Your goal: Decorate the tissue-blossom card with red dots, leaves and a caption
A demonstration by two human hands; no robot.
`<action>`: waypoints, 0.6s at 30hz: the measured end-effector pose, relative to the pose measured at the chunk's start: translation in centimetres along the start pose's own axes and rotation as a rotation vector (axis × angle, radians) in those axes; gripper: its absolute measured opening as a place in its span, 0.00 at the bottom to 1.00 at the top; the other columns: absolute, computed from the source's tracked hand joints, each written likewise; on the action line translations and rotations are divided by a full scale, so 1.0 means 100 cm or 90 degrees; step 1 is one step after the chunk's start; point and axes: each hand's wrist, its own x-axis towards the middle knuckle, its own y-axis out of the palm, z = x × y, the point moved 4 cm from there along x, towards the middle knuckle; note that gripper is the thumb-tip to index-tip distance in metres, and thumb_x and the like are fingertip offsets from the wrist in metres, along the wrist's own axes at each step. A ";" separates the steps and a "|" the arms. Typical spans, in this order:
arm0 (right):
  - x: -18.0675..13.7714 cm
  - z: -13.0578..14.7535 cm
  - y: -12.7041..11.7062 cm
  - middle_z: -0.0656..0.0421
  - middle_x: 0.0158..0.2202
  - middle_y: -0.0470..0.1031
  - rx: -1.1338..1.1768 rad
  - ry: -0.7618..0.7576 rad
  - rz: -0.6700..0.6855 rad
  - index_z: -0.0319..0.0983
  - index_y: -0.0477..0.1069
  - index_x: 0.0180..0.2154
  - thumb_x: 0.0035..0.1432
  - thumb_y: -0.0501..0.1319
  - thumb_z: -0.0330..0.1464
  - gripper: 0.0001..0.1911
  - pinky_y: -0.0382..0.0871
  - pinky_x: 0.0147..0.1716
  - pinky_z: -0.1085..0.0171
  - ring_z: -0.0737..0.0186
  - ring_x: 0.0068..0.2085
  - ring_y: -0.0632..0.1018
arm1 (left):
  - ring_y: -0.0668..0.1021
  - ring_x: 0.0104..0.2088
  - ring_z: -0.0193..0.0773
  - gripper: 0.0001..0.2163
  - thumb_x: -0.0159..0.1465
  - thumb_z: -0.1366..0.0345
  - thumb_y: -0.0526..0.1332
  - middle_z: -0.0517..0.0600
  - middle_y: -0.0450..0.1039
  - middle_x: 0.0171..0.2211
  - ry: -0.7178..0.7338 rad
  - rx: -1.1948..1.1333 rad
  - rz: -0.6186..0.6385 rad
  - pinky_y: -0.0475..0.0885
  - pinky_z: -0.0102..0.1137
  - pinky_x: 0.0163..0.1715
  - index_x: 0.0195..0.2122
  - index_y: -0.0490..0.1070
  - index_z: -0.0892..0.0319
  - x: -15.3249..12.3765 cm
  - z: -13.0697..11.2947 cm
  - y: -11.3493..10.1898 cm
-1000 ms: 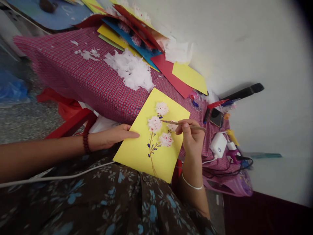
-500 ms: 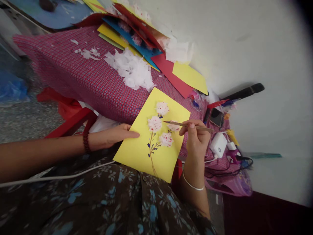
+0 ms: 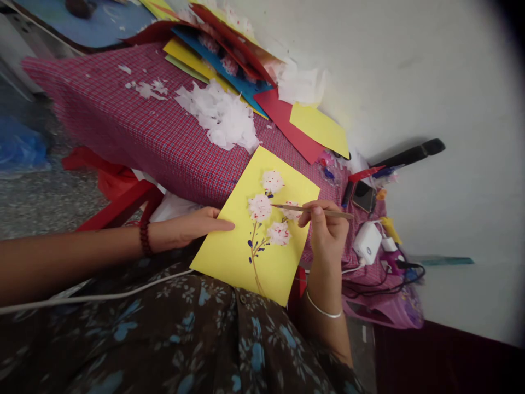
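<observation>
My left hand (image 3: 205, 223) grips the left edge of a yellow card (image 3: 238, 262), thumb on top and the other fingers hidden beneath it. On the card are several white paper flowers (image 3: 279, 233) speckled with red, above a drawn brown stem (image 3: 253, 257) with dark blue leaf marks. Between the thumb and fingers of my right hand (image 3: 326, 221) is a thin wooden stick (image 3: 301, 208) with a pointed, dark tip. Its tip is at the right edge of the middle-left flower (image 3: 260, 207); whether it touches the paper I cannot tell.
Torn white paper (image 3: 223, 117) lies heaped on the red checked tablecloth (image 3: 143, 131). Behind it are stacked coloured cards (image 3: 229, 71) against the wall. A phone (image 3: 363, 196), a white adapter (image 3: 367, 242) and black cables (image 3: 379, 290) sit at right. A red chair (image 3: 118, 208) stands at left.
My right hand has shifted slightly left with the stick, bringing its tip to the flower's edge. My left hand and the card have stayed in place.
</observation>
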 end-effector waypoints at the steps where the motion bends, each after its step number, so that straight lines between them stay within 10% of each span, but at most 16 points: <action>1: 0.000 -0.002 0.002 0.64 0.20 0.72 -0.007 0.012 0.017 0.40 0.74 0.34 0.65 0.60 0.39 0.11 0.66 0.24 0.66 0.68 0.21 0.73 | 0.85 0.32 0.44 0.13 0.55 0.62 0.72 0.59 0.83 0.36 -0.001 0.002 -0.002 0.79 0.34 0.40 0.38 0.82 0.64 0.000 0.000 0.000; 18: -0.003 -0.001 0.004 0.64 0.21 0.72 0.025 0.014 0.058 0.40 0.75 0.34 0.66 0.60 0.36 0.10 0.67 0.26 0.65 0.68 0.22 0.73 | 0.85 0.35 0.46 0.13 0.54 0.60 0.73 0.58 0.84 0.36 0.018 0.018 -0.001 0.79 0.34 0.40 0.38 0.82 0.62 0.002 0.002 -0.003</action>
